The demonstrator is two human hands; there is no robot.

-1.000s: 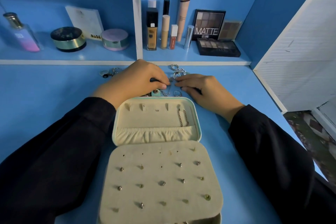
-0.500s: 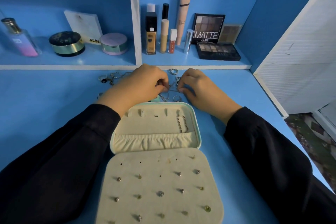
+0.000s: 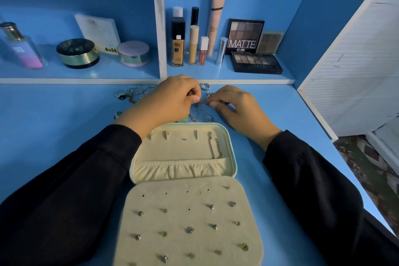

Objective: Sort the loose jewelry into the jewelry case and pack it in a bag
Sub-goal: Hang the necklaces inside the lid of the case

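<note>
An open cream jewelry case (image 3: 183, 170) with a mint rim lies on the blue desk. Its near panel (image 3: 190, 222) holds several stud earrings, and a beaded chain (image 3: 214, 147) hangs in its far half. Just beyond the case, my left hand (image 3: 166, 101) and my right hand (image 3: 235, 108) each pinch an end of a thin silver chain (image 3: 199, 106) stretched between them over a pile of loose jewelry. A ring (image 3: 208, 117) lies under the chain, another ring (image 3: 204, 86) behind my hands, and more rings and chains (image 3: 129, 94) to the left.
A shelf (image 3: 108, 81) runs along the back of the desk with a perfume bottle (image 3: 21, 47), round compacts (image 3: 77, 53), makeup tubes (image 3: 194, 43) and eyeshadow palettes (image 3: 255, 62). A white slatted panel (image 3: 356, 71) closes the right side.
Both hands have lifted slightly off the desk and moved a little apart, drawing the thin chain between them. The case has not moved.
</note>
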